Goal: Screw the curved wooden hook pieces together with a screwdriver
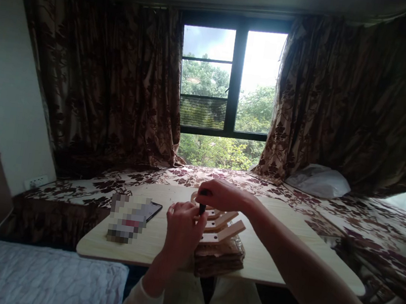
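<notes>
My right hand (218, 195) is closed round a small black tool (203, 203), held upright with its lower end between the hands. Just below and to the left, my left hand (184, 227) has its fingers bent and pressed at the tool's lower end, beside the wooden pieces; what it grips is hidden. Several pale wooden pieces (220, 234) with dark round holes lie in a row, angled up to the right. They rest on a stack of brown wrapped material (219, 260) at the table's near edge.
The light wooden table (267, 260) carries a phone (154, 210) on the left, partly blurred out. Behind the table is a flowered cloth ledge (329, 213) with a white plastic bag (319, 180). A quilted white mattress (37, 275) lies at lower left.
</notes>
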Action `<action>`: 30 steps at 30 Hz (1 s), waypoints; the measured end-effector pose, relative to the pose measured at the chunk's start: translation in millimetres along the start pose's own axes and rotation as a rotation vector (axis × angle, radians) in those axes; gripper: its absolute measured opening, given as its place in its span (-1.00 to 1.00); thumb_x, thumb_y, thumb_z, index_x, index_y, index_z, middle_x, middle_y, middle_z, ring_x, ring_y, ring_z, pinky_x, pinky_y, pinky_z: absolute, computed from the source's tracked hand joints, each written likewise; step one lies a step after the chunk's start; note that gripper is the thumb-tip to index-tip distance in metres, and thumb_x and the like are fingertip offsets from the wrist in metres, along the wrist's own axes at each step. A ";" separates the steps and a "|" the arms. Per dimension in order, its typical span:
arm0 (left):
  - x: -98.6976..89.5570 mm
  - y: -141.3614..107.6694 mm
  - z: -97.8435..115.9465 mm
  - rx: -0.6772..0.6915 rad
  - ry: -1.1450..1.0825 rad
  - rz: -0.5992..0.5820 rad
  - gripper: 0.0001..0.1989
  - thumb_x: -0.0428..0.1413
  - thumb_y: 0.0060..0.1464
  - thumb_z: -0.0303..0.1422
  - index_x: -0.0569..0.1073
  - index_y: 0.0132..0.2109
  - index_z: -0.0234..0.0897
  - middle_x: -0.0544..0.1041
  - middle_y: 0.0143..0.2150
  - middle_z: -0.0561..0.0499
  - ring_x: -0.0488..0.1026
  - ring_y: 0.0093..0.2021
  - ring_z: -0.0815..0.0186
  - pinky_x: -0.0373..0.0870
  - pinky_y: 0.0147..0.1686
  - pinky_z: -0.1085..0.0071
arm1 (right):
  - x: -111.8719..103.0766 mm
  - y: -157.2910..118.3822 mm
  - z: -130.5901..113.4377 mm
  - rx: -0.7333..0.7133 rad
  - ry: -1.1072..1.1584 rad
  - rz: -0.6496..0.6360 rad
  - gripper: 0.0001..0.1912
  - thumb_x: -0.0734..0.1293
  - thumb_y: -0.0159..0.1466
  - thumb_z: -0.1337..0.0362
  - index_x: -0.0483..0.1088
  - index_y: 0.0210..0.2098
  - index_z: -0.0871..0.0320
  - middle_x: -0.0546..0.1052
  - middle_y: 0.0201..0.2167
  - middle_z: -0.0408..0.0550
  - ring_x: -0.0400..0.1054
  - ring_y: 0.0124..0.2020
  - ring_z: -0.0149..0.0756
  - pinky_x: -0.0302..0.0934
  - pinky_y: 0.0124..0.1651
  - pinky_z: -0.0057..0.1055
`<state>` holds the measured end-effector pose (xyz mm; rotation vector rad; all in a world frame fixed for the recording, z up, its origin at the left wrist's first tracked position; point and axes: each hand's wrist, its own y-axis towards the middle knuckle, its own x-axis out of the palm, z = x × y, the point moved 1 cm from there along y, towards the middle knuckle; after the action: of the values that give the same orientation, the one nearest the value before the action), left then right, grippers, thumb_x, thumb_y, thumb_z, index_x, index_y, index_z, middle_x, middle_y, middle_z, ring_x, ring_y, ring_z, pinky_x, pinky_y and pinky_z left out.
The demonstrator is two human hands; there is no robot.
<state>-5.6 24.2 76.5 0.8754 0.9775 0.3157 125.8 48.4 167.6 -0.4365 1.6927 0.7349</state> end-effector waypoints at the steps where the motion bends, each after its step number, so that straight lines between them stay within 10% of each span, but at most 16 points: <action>1: -0.9 0.0 0.2 -0.002 -0.008 -0.008 -0.86 0.12 0.12 -0.35 0.45 -0.39 -0.28 0.49 -0.36 0.07 0.42 -0.21 0.28 0.26 -0.04 0.15 | 1.5 0.9 0.3 0.007 -0.008 0.002 -0.75 0.26 0.31 0.16 0.40 -0.21 0.23 0.47 -0.29 -0.10 0.37 -0.36 -0.37 0.31 -0.31 -0.35; 16: -7.2 4.8 -2.7 0.011 -0.195 -0.084 -0.80 0.05 0.09 -0.37 0.49 -0.45 -0.21 0.53 -0.42 0.04 0.44 -0.30 0.27 0.34 -0.20 0.30 | 2.8 0.5 -1.3 0.038 -0.128 -0.038 -0.75 0.24 0.33 0.16 0.39 -0.14 0.21 0.47 -0.22 -0.06 0.39 -0.30 -0.34 0.33 -0.26 -0.30; 30: -4.6 -54.4 -26.4 -0.083 -0.154 0.066 -0.62 0.05 0.06 -0.27 0.32 0.03 -0.25 0.47 -0.18 -0.05 0.47 -0.17 0.18 0.45 -0.19 0.21 | -1.2 4.8 -2.8 0.072 -0.196 -0.130 -0.73 0.24 0.33 0.14 0.38 -0.12 0.21 0.47 -0.21 -0.05 0.39 -0.29 -0.33 0.33 -0.25 -0.29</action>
<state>-37.5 0.5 30.6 0.8449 0.7888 0.3370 121.0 49.9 170.2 -0.4067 1.4882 0.6001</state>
